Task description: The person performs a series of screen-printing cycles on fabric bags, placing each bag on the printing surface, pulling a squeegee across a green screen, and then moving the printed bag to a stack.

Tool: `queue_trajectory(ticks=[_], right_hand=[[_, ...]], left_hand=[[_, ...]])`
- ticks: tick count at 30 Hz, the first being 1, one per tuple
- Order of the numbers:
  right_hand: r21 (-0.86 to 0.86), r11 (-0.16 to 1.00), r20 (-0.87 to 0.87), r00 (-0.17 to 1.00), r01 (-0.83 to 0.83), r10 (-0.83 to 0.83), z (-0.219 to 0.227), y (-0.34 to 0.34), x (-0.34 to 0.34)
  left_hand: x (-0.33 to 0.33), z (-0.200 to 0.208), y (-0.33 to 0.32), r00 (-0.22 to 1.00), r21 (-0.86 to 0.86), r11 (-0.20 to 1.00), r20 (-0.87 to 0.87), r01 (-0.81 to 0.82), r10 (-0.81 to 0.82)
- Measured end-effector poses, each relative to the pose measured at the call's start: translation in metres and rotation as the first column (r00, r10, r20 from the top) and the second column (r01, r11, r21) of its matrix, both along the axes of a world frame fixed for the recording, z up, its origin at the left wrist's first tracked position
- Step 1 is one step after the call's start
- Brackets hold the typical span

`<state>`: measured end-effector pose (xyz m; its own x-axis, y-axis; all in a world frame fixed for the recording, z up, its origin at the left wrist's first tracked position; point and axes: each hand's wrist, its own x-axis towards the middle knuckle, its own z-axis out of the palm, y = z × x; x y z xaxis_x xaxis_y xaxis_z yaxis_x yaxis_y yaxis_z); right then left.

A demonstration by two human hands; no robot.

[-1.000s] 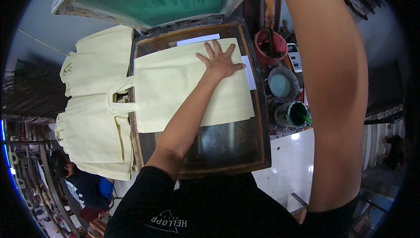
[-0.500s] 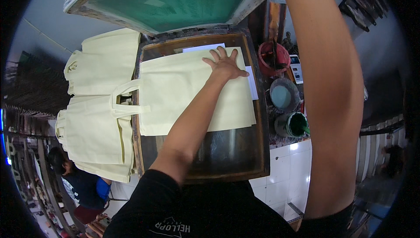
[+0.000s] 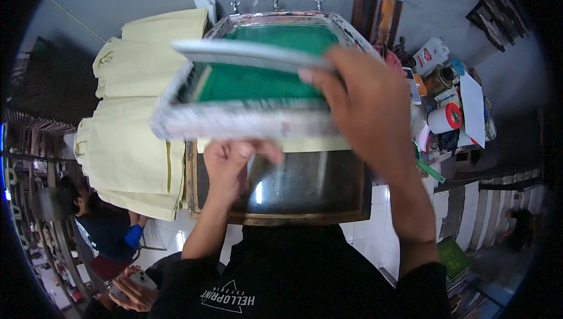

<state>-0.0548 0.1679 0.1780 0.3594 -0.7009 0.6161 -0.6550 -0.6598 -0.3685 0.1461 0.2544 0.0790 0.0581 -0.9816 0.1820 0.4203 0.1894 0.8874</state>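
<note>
the right hand is closed around one end of a long, flat, pale grey bar, which reaches leftward from it above a green mesh screen in a paint-stained whitish frame. the left hand is half curled at the frame's near edge; whether it grips anything i cannot tell. beneath it is a dark, glossy table with a wooden rim. piles of folded pale yellow cloth lie left of both hands.

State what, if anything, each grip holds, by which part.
Right grip: a long pale bar, by its right end. Left grip: near the screen frame; hold cannot be told.
</note>
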Motion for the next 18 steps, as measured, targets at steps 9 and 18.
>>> queue_trajectory(ticks=[9,18], right_hand=[[0.052,0.997,-0.207,0.976,-0.052,0.062,-0.153,0.028,0.008],[0.295,0.95,-0.243,0.954,-0.101,0.176,-0.129,0.045,0.0]], left_hand=[[0.006,-0.114,0.068,0.994,0.603,0.795,0.027,0.065,-0.102],[0.004,-0.11,0.067,0.996,0.626,0.779,0.038,0.037,-0.078]])
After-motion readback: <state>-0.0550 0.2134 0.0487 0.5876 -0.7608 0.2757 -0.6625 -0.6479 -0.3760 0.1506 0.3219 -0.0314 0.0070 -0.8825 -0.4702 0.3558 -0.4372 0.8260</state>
